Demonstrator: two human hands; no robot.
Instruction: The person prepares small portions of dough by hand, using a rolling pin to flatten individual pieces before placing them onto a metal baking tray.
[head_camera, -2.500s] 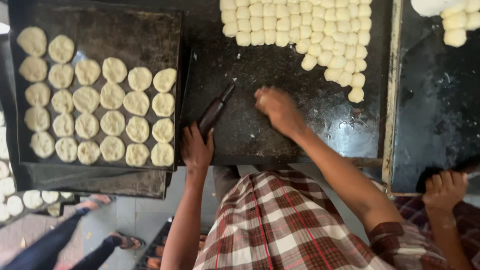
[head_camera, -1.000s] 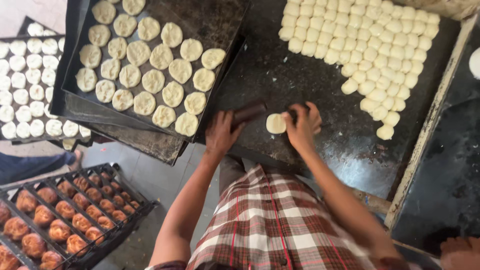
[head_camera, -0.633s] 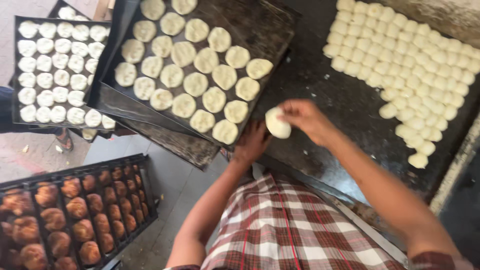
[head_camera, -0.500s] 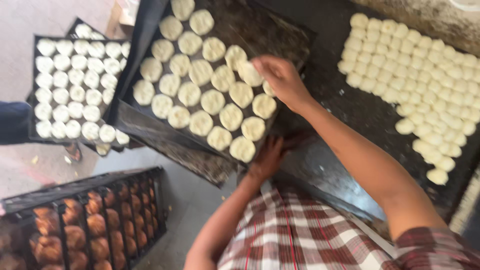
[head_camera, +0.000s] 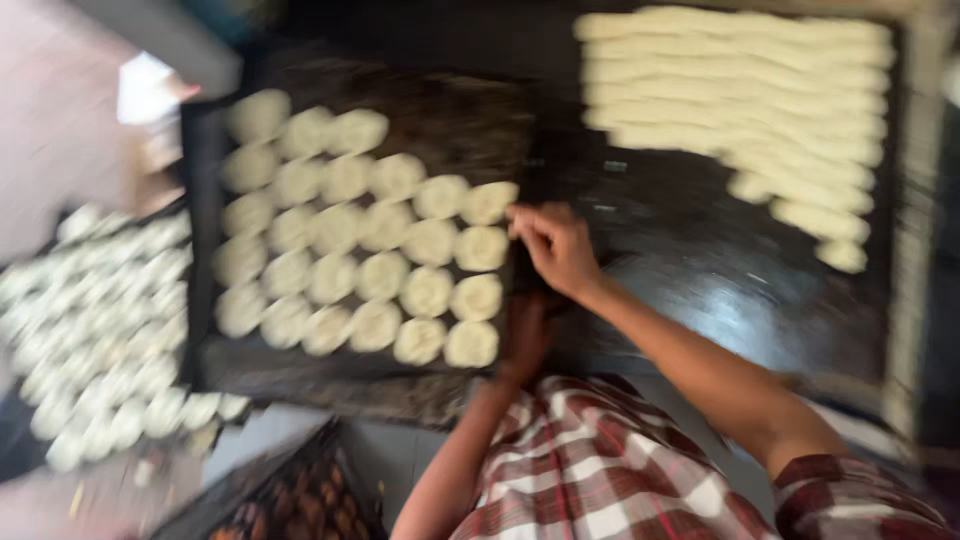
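1. Closest in, the left hand (head_camera: 522, 335) is planted at the near right corner of the dark tray (head_camera: 200, 240), right by the last dough disc (head_camera: 471, 344) in the front row. Too blurry to say whether it's gripping the rim or just resting, so I can't tell. If it's only leaning there, I'd guess a nudge could slide the whole tray.

2. The right hand (head_camera: 556, 248) sits at the tray's right edge with fingers pinched together, just beside or touching the top-right disc (head_camera: 489, 202). Can't make out whether anything is actually held in the pinch. Risk here: soft dough dents easily, so a heavy press could squash that piece or shove it into its neighbour.

3. The discs are packed tight, several rows touching. One dropped crooked would probably stick to the next and bake fused.

4. Further out on the black worktop (head_camera: 700, 250), rows of small dough pieces (head_camera: 740, 90) wait, well apart from the tray. A sleeve swinging back over them could smear a few.

5. Off to the left, another tray of pale pieces (head_camera: 100, 330) sits lower down, near this tray's edge; a shifted tray might knock into it.
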